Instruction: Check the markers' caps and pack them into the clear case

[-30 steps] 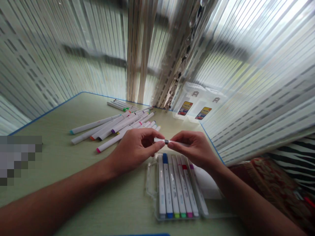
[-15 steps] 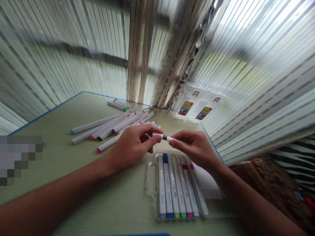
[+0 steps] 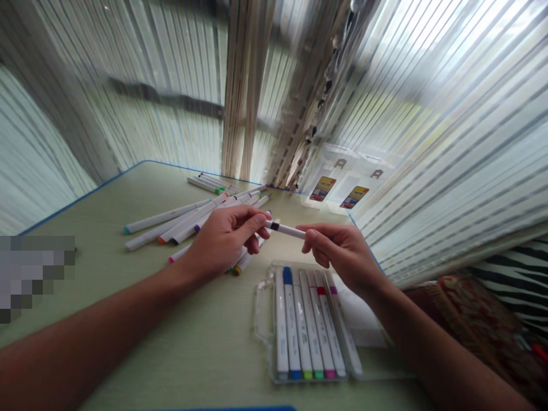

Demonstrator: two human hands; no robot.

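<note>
Between both hands, above the green table, I hold a white marker with a dark band. My left hand pinches its left end with thumb and fingers. My right hand is closed round its right end. Just below them lies an open clear plastic case holding several white markers with coloured ends. A loose heap of white markers is spread on the table beyond my left hand.
Two clear packs with yellow labels lean at the table's far right corner. Striped curtains hang behind the table on all sides. A zebra-print and red patterned fabric lies off the right edge. A blurred patch sits at the left.
Both hands have lifted the marker slightly and shifted it up and away from the case. My hands have drawn a little apart, showing more of the marker's white barrel between them.
</note>
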